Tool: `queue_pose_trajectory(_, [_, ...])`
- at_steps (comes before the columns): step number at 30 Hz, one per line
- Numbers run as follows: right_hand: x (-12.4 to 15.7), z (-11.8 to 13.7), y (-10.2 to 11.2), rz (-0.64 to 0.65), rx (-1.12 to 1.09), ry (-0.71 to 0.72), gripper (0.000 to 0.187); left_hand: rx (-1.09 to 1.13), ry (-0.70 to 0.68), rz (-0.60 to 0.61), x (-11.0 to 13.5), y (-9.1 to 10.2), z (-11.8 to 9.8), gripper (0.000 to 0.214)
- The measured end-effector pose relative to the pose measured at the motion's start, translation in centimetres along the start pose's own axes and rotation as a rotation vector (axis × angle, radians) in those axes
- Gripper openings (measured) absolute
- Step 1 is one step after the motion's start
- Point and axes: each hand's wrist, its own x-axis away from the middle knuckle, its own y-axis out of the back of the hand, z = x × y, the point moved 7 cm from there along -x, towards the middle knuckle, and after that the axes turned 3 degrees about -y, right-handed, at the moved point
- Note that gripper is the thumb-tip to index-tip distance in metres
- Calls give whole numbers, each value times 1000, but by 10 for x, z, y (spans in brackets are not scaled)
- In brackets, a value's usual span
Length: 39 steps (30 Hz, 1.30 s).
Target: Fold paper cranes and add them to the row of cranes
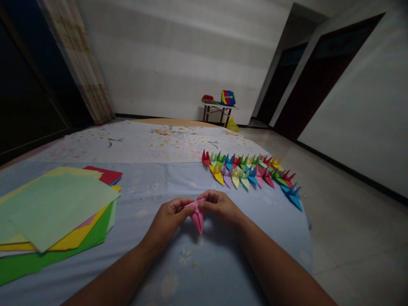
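A pink folded paper crane (198,219) is held between my two hands above the blue tablecloth, one long point facing down toward me. My left hand (174,214) pinches its left side between thumb and fingers. On the other side, my right hand (221,207) grips the upper right part the same way. The fingers cover some of the folds, so its upper shape is partly hidden. Beyond my right hand stand rows of finished paper cranes (236,176) in many colours, with a blue crane (292,195) at the near right end.
A loose stack of coloured paper sheets (63,208) lies on the left of the round table, pale green on top. The cloth (153,255) falls over the table's right edge. By the far wall, a small table (219,106) carries a multicoloured box (228,97).
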Motion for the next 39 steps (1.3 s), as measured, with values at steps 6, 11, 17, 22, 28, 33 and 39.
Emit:
queue_pose_trajectory(6, [-1,-1,1,2,12,17,30,-9,-22,-14,0,1,-2,22])
queue_pose_trajectory(11, [1,4,-1,-19,17,18,29,-26,-26,-41,0,2,-2,21])
queue_pose_trajectory(17, [1,7,-3,-29,5,19,27,-9,-40,-48,2,1,-5,18])
queue_pose_trajectory(22, [0,6,-4,-15,30,26,28,-29,-27,-87,2,6,-2,17])
queue_pose_trajectory(28, [-1,6,0,-44,141,69,29,-87,-48,-106,0,9,3,18])
queue_pose_trajectory(33, [0,9,-1,-56,173,75,30,-86,-83,-65,0,6,0,17])
queue_pose_trajectory(39, [-3,7,-5,-23,154,84,28,-98,-93,-78,-2,11,3,15])
